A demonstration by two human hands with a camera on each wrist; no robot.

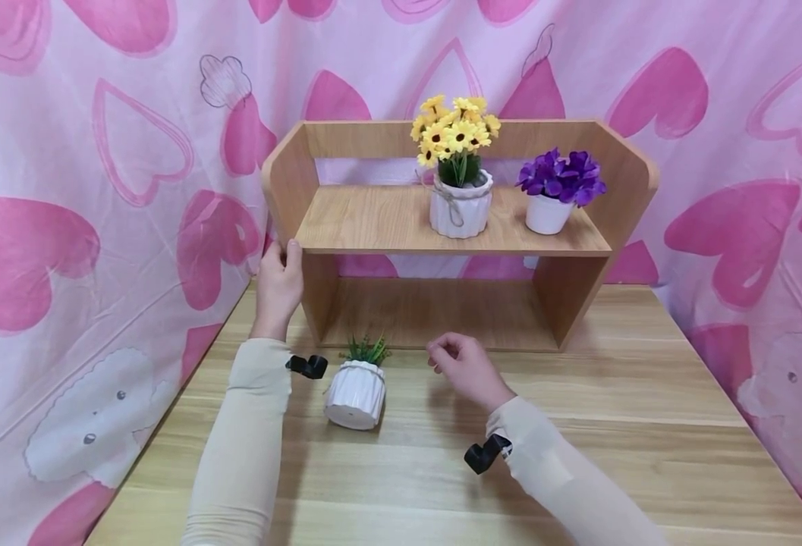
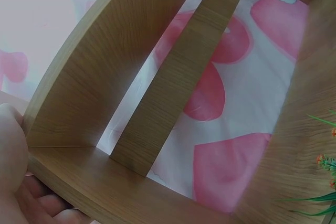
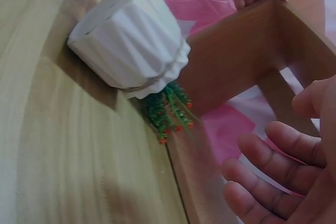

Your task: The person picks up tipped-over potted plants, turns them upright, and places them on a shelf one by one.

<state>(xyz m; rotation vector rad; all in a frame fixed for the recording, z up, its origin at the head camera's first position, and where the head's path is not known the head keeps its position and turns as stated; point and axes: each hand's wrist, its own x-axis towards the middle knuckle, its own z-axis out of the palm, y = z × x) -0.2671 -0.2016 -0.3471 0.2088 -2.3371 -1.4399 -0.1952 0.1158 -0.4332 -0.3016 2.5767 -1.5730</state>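
My left hand (image 1: 280,284) grips the left side panel of a two-tier wooden shelf (image 1: 366,220) at the height of its upper board; the left wrist view shows the fingers (image 2: 52,205) curled under the edge. In front of the shelf, a white ribbed pot (image 1: 356,394) with a small green plant (image 3: 168,108) lies tipped on its side, its base towards me. My right hand (image 1: 469,368) hovers to the right of this pot, apart from it, with fingers loosely bent and nothing in them.
On the upper board stand a white pot of yellow flowers (image 1: 458,171) and a smaller white pot of purple flowers (image 1: 556,189). A light wooden table (image 1: 612,425) carries everything. Pink heart-patterned cloth (image 1: 134,114) hangs behind and at both sides.
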